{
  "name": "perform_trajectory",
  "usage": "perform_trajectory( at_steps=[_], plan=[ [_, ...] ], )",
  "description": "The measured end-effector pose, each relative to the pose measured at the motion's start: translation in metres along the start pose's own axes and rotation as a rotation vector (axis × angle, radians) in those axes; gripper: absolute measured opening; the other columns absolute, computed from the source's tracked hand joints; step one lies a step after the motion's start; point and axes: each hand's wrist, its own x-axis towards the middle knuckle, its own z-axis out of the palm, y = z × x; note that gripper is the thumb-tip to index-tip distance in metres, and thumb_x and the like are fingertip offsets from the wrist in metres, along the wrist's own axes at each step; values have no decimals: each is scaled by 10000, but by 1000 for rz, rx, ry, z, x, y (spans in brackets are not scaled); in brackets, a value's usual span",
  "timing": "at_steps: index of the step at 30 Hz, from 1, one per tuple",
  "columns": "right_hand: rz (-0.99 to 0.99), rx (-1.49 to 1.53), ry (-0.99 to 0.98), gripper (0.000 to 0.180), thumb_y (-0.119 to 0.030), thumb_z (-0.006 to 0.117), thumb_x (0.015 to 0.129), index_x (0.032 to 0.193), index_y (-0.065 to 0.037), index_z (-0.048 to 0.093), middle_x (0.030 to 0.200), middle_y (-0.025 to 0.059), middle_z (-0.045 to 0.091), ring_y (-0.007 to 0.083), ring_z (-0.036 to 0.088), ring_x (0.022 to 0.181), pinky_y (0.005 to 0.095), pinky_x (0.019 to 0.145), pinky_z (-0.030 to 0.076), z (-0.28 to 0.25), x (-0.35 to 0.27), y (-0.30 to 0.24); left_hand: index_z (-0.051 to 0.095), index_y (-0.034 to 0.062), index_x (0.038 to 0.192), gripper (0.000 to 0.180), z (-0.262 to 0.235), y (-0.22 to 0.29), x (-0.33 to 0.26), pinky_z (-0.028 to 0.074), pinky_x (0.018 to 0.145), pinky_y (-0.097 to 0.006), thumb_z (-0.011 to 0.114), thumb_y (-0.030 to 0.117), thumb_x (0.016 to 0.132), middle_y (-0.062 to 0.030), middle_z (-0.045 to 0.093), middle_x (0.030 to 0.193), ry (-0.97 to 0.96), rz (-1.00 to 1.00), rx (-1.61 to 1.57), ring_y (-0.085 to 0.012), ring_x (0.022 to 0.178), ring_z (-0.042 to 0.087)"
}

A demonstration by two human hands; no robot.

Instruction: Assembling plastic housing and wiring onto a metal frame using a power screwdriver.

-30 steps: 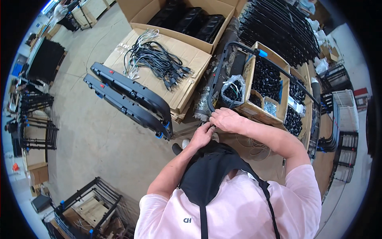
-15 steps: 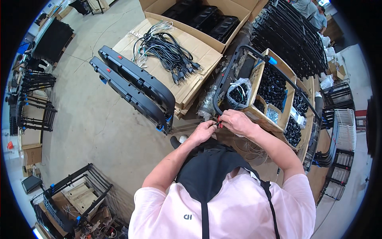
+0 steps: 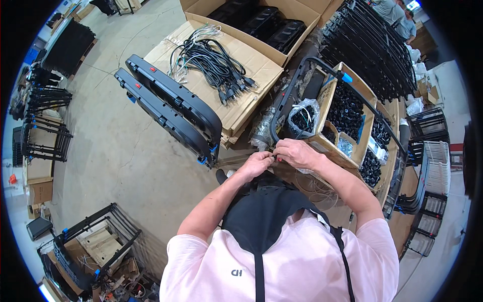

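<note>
Parts [image 3: 279, 159], small, red and dark, peek out between two bare hands just in front of the person's waist; their full shape is hidden. The left hand [image 3: 257, 165] pinches with fingers drawn together at the dark bit. The right hand [image 3: 298, 153] is curled, its fingers closed around the red bit. Just beyond rises the bend of a smooth black tubular frame [image 3: 274, 123], rounded at the corners and fitted with a bright blue sleeve [image 3: 346, 78]; whether the right hand touches it is unclear.

Right of the hands, the frame crosses a rough wooden crate [image 3: 322, 144] whose compartments hold glossy black pieces [image 3: 346, 108]. A crinkled clear plastic bag [image 3: 314, 109] of small dark bits sits beside it. To the left stand two long, matte black housings [image 3: 166, 121] with rounded ends and red switches. Behind them, limp black cables [image 3: 214, 65] with chunky plugs lie tangled on flat brown cardboard [image 3: 261, 95]. Beneath spreads a cracked grey concrete floor [image 3: 136, 173].
</note>
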Motion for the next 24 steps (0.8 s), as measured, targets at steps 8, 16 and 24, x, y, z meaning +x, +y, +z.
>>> perform_trajectory(
  at_steps=[8, 16, 24],
  plan=[
    [-4, -19, -51, 134, -106, 707, 897, 1019, -53, 686, 962, 103, 624, 310, 660, 929, 419, 803, 560, 3, 5, 2, 695, 30, 1099, 205, -2, -2, 1, 430, 706, -259, 582, 194, 1050, 41, 608, 877, 1, -27, -10, -79, 785, 496],
    [82, -5, -20, 97, -116, 674, 925, 983, -37, 674, 934, 112, 612, 311, 660, 921, 418, 806, 559, 6, 0, -2, 729, 17, 1117, 270, -1, 3, 5, 463, 726, -285, 580, 223, 1025, 5, 657, 896, -11, -80, -40, -98, 803, 540],
    [567, 201, 270, 223, -176, 726, 921, 1078, -34, 657, 1013, 162, 700, 370, 711, 882, 471, 785, 565, 49, -45, -61, 737, -2, 1066, 316, -8, -21, 22, 534, 817, -354, 590, 269, 996, -111, 746, 926, 111, -15, 233, -201, 869, 671]
  ],
)
